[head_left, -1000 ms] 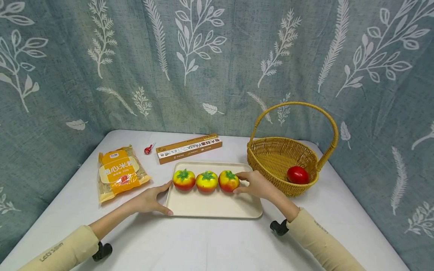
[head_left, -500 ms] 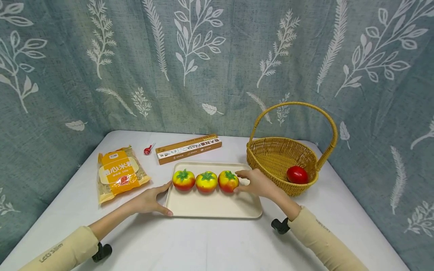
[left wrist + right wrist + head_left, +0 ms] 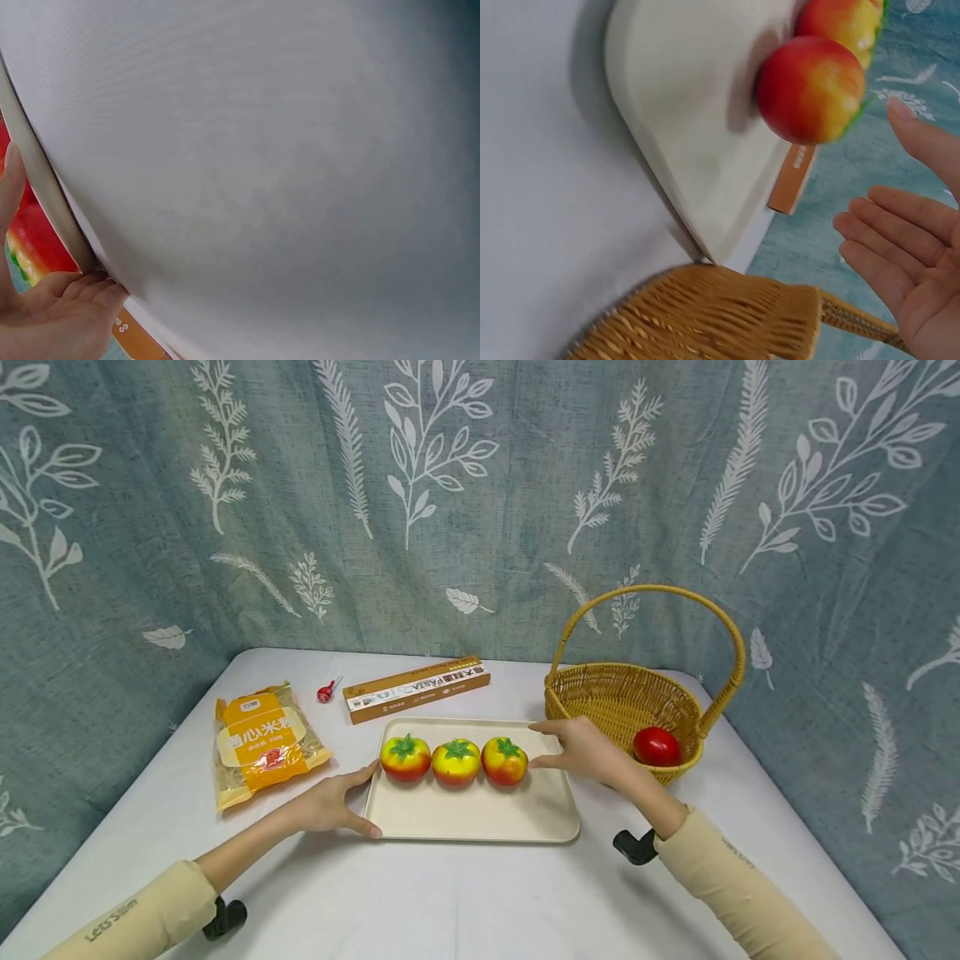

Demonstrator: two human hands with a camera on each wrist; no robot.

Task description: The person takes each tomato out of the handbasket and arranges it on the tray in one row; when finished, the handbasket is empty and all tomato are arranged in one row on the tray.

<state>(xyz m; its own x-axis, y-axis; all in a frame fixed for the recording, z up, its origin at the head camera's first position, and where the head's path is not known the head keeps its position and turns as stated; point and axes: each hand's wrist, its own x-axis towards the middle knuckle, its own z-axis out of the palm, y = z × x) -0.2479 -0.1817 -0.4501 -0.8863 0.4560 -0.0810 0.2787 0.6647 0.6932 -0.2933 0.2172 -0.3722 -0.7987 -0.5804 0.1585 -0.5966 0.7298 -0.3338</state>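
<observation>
On a cream tray [image 3: 472,818], three yellow-and-red persimmon-like fruits with green leafy tops stand in a row: the left fruit [image 3: 406,757], the middle fruit [image 3: 456,762] and the right fruit [image 3: 505,762]. My left hand [image 3: 330,802] rests against the tray's left side, thumb by the near corner and fingertips higher along the rim. Over the tray's right end, my right hand [image 3: 581,748] holds nothing, thumb and fingers apart. Its thumb tip is close beside the right fruit in the head view. The right wrist view shows the extended fingers [image 3: 900,232] apart from that fruit.
A wicker basket [image 3: 600,685] with a tall handle stands at the right, a red egg-shaped thing [image 3: 657,747] inside. Behind the tray lies a brown pasta box [image 3: 416,689]. A red lollipop [image 3: 326,692] and an orange noodle bag [image 3: 266,743] lie left. A patterned curtain [image 3: 480,510] hangs behind.
My right hand has moved off the right fruit, up and to the right, its fingers spreading. The three fruits, the tray and my left hand stay in place.
</observation>
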